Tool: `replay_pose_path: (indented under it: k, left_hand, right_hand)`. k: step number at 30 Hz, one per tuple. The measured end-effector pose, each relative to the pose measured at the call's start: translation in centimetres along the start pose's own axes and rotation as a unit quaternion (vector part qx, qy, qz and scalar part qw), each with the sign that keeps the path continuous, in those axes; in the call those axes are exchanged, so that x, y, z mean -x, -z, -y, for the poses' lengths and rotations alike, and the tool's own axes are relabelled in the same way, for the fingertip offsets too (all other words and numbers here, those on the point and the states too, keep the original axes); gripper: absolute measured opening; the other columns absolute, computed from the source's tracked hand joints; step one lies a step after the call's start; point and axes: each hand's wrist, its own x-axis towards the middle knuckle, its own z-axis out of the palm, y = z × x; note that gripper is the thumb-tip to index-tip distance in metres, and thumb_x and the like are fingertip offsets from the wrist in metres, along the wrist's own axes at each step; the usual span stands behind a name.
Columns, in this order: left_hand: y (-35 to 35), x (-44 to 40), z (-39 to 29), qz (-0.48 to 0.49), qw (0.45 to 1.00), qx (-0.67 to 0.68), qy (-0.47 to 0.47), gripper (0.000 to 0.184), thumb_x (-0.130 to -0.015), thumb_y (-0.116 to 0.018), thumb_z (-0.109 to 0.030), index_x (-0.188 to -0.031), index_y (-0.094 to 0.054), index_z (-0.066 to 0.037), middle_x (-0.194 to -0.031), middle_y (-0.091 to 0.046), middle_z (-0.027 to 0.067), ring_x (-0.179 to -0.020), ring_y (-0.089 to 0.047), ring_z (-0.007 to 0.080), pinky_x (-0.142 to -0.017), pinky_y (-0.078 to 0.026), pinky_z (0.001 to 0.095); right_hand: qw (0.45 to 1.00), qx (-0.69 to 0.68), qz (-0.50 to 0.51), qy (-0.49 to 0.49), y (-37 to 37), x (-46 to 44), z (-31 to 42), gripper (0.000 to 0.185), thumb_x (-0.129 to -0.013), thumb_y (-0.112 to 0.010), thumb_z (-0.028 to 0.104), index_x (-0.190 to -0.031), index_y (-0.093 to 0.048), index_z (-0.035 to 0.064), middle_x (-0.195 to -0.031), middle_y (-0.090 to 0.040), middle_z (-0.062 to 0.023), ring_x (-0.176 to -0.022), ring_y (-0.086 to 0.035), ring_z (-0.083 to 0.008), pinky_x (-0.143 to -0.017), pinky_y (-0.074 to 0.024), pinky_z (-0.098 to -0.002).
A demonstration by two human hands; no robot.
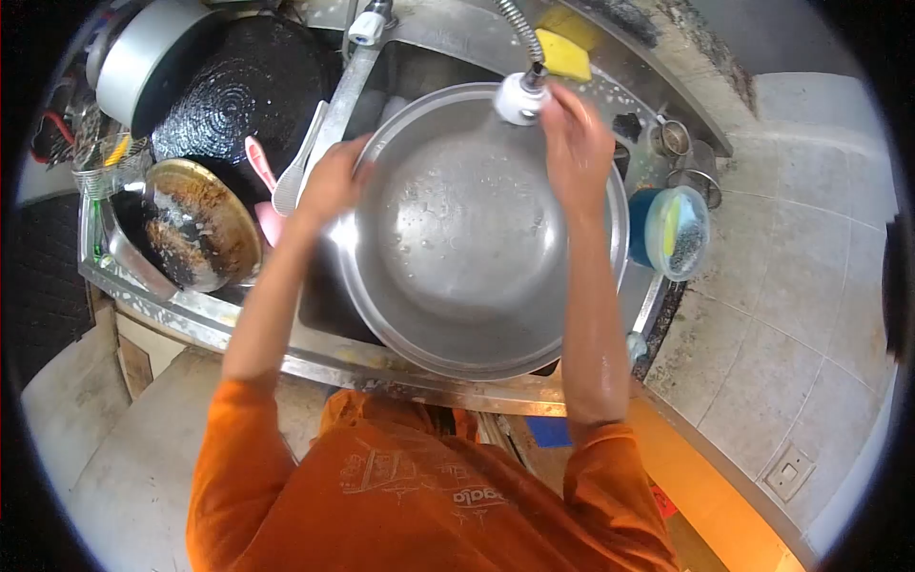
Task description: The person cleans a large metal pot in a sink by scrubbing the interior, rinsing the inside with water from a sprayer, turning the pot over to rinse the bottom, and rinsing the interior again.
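Observation:
A large, wet metal basin (467,229) sits over the sink, with water drops on its inner bottom. My left hand (335,181) grips its rim on the left side, the fingertips partly hidden and slightly blurred. At the top right of the basin, my right hand (578,143) has its fingers closed on the white faucet head (520,99), which hangs from a coiled metal hose (519,29). No water stream can be made out below it.
Left of the basin are a dark round pan (238,86), a grey pot (148,57), a stained lid (202,224) and utensils with a pink handle (258,162). A yellow sponge (564,54) lies behind the faucet; a plastic tub (679,234) with scrubbers stands at right.

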Motion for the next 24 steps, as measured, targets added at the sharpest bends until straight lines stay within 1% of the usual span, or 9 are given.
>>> replay_pose_path:
  k: [3,6,10,11,13,16,18,20,24]
  left_hand:
    - [-1.7,6.4,0.7,-0.127,0.991,-0.017,-0.03,0.053,-0.077,-0.057,0.0,-0.129,-0.047,-0.001,-0.136,-0.047,0.0175,-0.126,-0.043,0.0366,-0.104,-0.034,0.0448]
    - [-2.2,8.2,0.1,-0.16,0.987,0.014,0.002,0.051,-0.078,-0.054,0.001,-0.128,-0.048,-0.003,-0.135,-0.048,0.0175,-0.125,-0.044,0.037,-0.105,-0.032,0.0445]
    - [-1.6,6.8,-0.3,-0.171,0.985,0.003,0.011,0.044,-0.08,-0.055,0.0,-0.124,-0.052,-0.003,-0.125,-0.052,0.0195,-0.116,-0.05,0.0381,-0.1,-0.038,0.043]
    - [-1.7,7.1,-0.3,-0.165,0.986,0.024,0.015,0.043,-0.08,-0.056,-0.001,-0.122,-0.053,-0.003,-0.121,-0.054,0.0201,-0.114,-0.051,0.038,-0.097,-0.04,0.0427]
    - [-1.6,7.0,-0.4,-0.164,0.986,-0.003,0.015,0.039,-0.081,-0.057,-0.005,-0.12,-0.054,-0.003,-0.111,-0.057,0.0225,-0.102,-0.056,0.0367,-0.088,-0.045,0.0428]
    - [-0.8,6.8,-1.9,-0.101,0.986,0.08,0.11,0.038,-0.084,-0.056,-0.007,-0.122,-0.049,-0.002,-0.083,-0.063,0.0252,-0.072,-0.063,0.0407,-0.07,-0.048,0.0438]
    - [-1.2,7.3,-1.6,-0.106,0.988,0.058,0.101,0.04,-0.084,-0.056,-0.007,-0.122,-0.046,0.0,-0.08,-0.062,0.0256,-0.073,-0.063,0.0413,-0.069,-0.048,0.0443]
    - [-2.1,7.0,-0.8,-0.124,0.987,0.022,0.097,0.044,-0.085,-0.055,-0.008,-0.124,-0.04,0.004,-0.078,-0.062,0.0283,-0.075,-0.063,0.0424,-0.068,-0.048,0.0441]
    - [-2.6,6.8,-1.3,-0.09,0.99,0.02,0.107,0.039,-0.092,-0.048,-0.012,-0.125,-0.044,0.009,-0.091,-0.063,0.029,-0.087,-0.063,0.0421,-0.074,-0.049,0.0431]
  right_hand:
    - [0.956,0.219,0.129,-0.144,-2.5,17.1,-15.6,0.051,-0.097,-0.044,0.038,-0.14,-0.04,0.0105,-0.142,-0.04,-0.0204,-0.135,-0.033,-0.0314,-0.113,-0.0164,-0.0468]
    - [0.763,0.487,0.286,-0.315,-4.4,21.6,-17.8,0.057,-0.095,-0.049,0.025,-0.143,-0.028,0.002,-0.145,-0.031,-0.0248,-0.134,-0.031,-0.032,-0.109,-0.0262,-0.0424]
    - [0.954,0.246,0.006,-0.17,-17.4,15.5,-28.0,0.071,-0.094,-0.044,0.036,-0.145,-0.016,-0.0042,-0.153,-0.018,-0.0199,-0.143,-0.012,-0.0324,-0.116,-0.0067,-0.0472]
    - [0.777,0.596,0.197,-0.053,-23.5,20.0,-29.6,0.067,-0.094,-0.044,0.033,-0.144,-0.02,-0.0046,-0.151,-0.022,-0.0202,-0.141,-0.016,-0.0346,-0.116,-0.0082,-0.0457]
    - [0.94,0.207,0.271,-0.033,-22.3,23.4,-17.0,0.059,-0.095,-0.043,0.03,-0.142,-0.029,-0.0018,-0.146,-0.031,-0.0212,-0.139,-0.024,-0.0319,-0.116,-0.0117,-0.0438]
    - [0.827,0.114,0.51,0.208,-10.4,28.3,-18.6,0.051,-0.094,-0.046,0.027,-0.139,-0.039,0.0045,-0.14,-0.042,-0.0207,-0.134,-0.034,-0.0282,-0.114,-0.0192,-0.0414]
    - [0.797,0.21,0.562,0.071,-0.4,21.8,-21.4,0.055,-0.093,-0.049,0.029,-0.141,-0.035,0.0056,-0.142,-0.041,-0.0172,-0.138,-0.029,-0.0266,-0.115,-0.0173,-0.0424]
    - [0.809,0.525,0.255,-0.072,0.3,18.7,-24.0,0.055,-0.092,-0.051,0.031,-0.138,-0.039,0.0044,-0.141,-0.041,-0.0164,-0.138,-0.028,-0.0298,-0.114,-0.0166,-0.046]
    - [0.863,0.462,0.153,-0.135,-17.1,16.7,-24.9,0.054,-0.093,-0.045,0.032,-0.137,-0.039,0.0016,-0.148,-0.029,-0.0192,-0.137,-0.028,-0.0314,-0.114,-0.0141,-0.0447]
